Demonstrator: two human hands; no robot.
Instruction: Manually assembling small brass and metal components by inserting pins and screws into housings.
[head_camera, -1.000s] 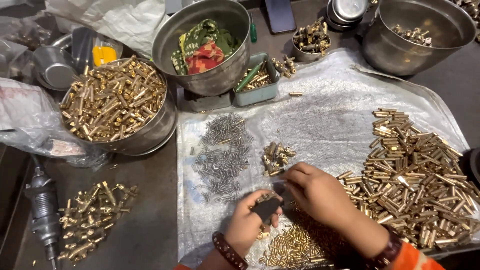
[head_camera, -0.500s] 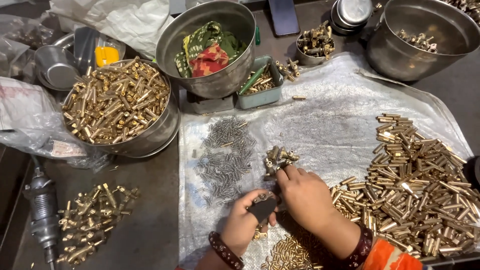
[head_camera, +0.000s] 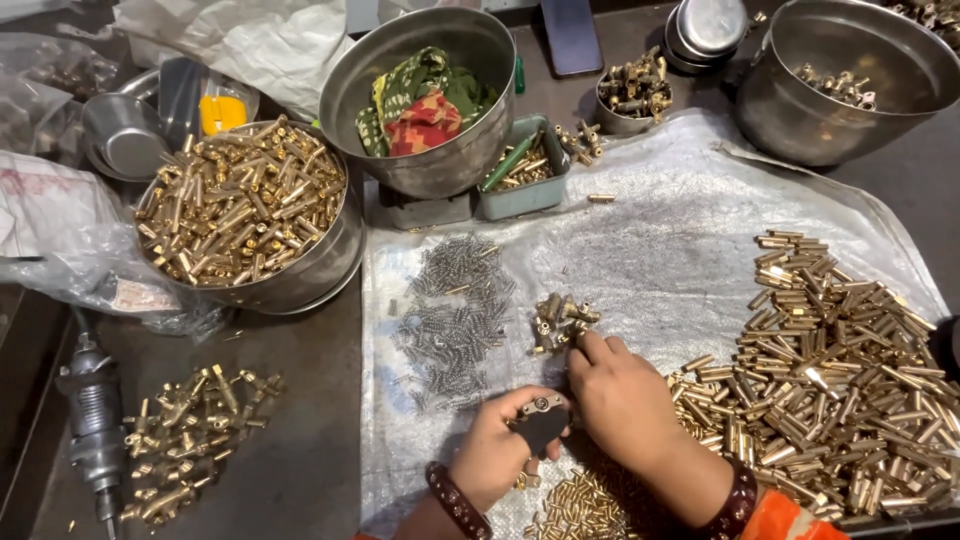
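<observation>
My left hand (head_camera: 497, 450) grips a small dark block (head_camera: 541, 427) with a brass piece set on its top. My right hand (head_camera: 622, 392) lies just to the right of it, fingertips reaching up to a small cluster of brass fittings (head_camera: 560, 321) on the plastic sheet (head_camera: 680, 250). Whether the fingertips pinch a fitting I cannot tell. A patch of small steel springs (head_camera: 455, 315) lies to the left of the cluster. A big heap of brass tubes (head_camera: 840, 360) spreads to the right of my right wrist. More small brass parts (head_camera: 585, 505) lie below my hands.
A steel bowl full of brass parts (head_camera: 240, 215) stands at left, a bowl holding coloured cloth (head_camera: 425, 100) behind the sheet, and a large steel pot (head_camera: 845, 80) at back right. A small green tray (head_camera: 522, 172), a power tool (head_camera: 95, 425) and loose brass fittings (head_camera: 190, 435) are nearby.
My right hand has moved up from the dark block towards the cluster of brass fittings. My left hand keeps hold of the block. The view has shifted slightly.
</observation>
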